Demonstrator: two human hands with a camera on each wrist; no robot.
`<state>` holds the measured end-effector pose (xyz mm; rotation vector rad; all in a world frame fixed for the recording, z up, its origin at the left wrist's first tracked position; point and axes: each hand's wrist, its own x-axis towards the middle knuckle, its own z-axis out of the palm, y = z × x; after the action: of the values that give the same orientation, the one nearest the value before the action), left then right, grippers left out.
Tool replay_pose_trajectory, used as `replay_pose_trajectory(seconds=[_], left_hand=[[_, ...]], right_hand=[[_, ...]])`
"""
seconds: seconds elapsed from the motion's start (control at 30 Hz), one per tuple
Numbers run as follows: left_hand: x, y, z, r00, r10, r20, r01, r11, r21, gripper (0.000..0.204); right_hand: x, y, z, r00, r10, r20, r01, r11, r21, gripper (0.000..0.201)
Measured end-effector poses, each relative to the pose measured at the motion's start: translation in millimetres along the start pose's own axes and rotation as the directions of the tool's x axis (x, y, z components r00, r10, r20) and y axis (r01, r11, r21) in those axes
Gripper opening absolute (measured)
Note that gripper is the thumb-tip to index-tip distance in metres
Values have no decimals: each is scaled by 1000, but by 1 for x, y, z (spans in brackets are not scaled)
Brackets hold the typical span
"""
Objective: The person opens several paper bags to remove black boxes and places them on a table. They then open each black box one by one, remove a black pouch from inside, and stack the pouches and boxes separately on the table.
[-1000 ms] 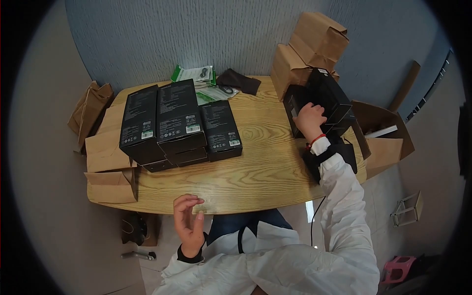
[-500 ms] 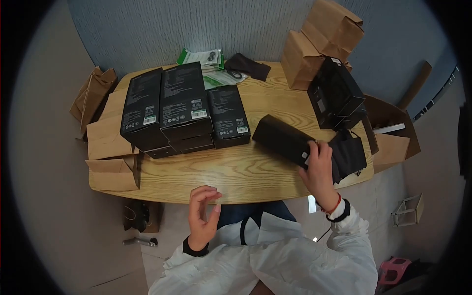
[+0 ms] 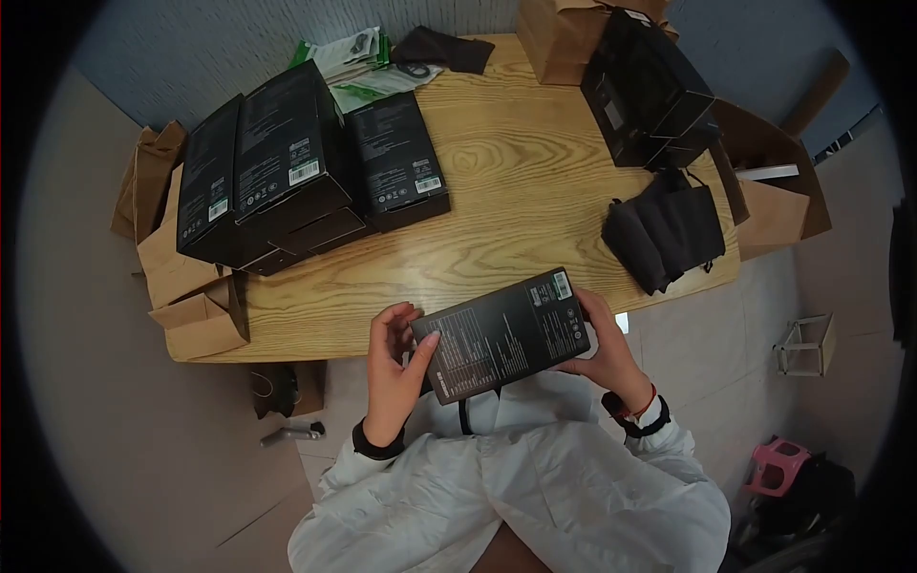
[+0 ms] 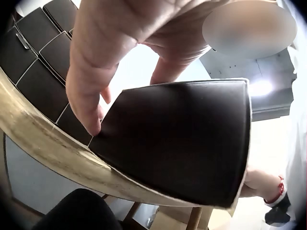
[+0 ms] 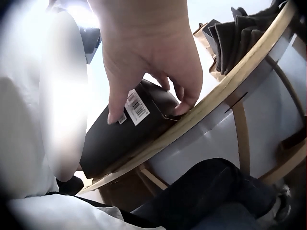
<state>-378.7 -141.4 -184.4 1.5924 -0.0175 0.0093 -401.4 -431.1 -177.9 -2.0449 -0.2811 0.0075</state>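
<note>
A black box (image 3: 501, 336) with white print and a barcode label is held between both hands at the table's front edge. The right hand (image 3: 614, 355) grips its right end, thumb on one side and fingers on the other, as the right wrist view also shows. At the box's left end is the left hand (image 3: 394, 368), its thumb on the printed face and its fingers bent at the far corner. In the left wrist view the box (image 4: 177, 139) shows a plain dark side, with the left hand's fingers at its edge.
Stacked black boxes (image 3: 287, 143) stand at the table's left, with green-and-white packets (image 3: 358, 62) and a dark cloth (image 3: 444, 50) behind. At the right are more black boxes (image 3: 650, 86), dark pouches (image 3: 666, 229), a paper bag (image 3: 564, 43) and an open carton (image 3: 778, 205).
The right hand has brought the box from the table's right side to the front, its printed face now showing. The left hand has come into contact with it. The head view has shifted.
</note>
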Motion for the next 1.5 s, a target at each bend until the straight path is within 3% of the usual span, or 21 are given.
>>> replay_pose_trajectory(seconds=[0.13, 0.23, 0.27, 0.3, 0.33, 0.37, 0.43, 0.5, 0.53, 0.6, 0.63, 0.73, 1.0, 1.17, 1.5], left_hand=[[2, -1, -6, 998, -35, 42, 33, 998, 44, 48], [7, 9, -6, 1000, -11, 13, 11, 999, 53, 64], [6, 22, -7, 978, 149, 144, -184, 943, 279, 76], [7, 36, -6, 914, 268, 306, -387, 802, 454, 87], [5, 41, -8, 890, 149, 432, -383, 759, 527, 103], [4, 43, -10, 885, 144, 444, -388, 754, 530, 103], [6, 46, -14, 882, 81, 465, -410, 620, 669, 98], [11, 43, -22, 882, 83, 465, -416, 602, 682, 96], [13, 43, -27, 889, 58, 453, -388, 618, 683, 99], [15, 43, -31, 895, 42, 443, -372, 619, 692, 100], [16, 44, -31, 888, 38, 458, -383, 611, 693, 100], [17, 46, -30, 885, 33, 465, -387, 607, 694, 101], [20, 65, -12, 839, 86, 538, -533, 333, 778, 94], [27, 67, -14, 828, 23, 560, -529, 362, 768, 93], [32, 72, -25, 823, 6, 568, -531, 365, 765, 91]], right_hand=[[21, -1, 1, 992, -106, 70, 108, 993, -36, 112], [35, 3, 1, 984, -141, 110, 143, 990, -12, 116], [38, 1, 2, 981, -156, 111, 159, 987, -14, 117], [41, 0, 3, 979, -171, 111, 174, 985, -17, 117], [44, -1, 5, 981, -167, 98, 169, 986, -10, 117], [45, 0, 7, 976, -190, 108, 190, 982, 16, 117], [47, 0, 6, 973, -209, 100, 206, 977, 47, 116], [49, 0, 0, 966, -171, 196, 53, 867, 495, 99], [50, 5, 0, 970, -166, 177, 56, 862, 503, 99], [52, 18, 1, 958, -35, 284, -187, 675, 714, 78], [52, 19, 4, 966, 29, 258, -199, 721, 664, 65], [57, 27, 12, 965, 74, 252, -228, 712, 664, 63], [69, -8, 4, 965, 153, 212, -240, 837, 491, 69], [78, -18, -6, 983, 93, 158, -142, 932, 335, 68], [73, -19, -44, 953, 239, 186, -281, 926, 251, 70]])
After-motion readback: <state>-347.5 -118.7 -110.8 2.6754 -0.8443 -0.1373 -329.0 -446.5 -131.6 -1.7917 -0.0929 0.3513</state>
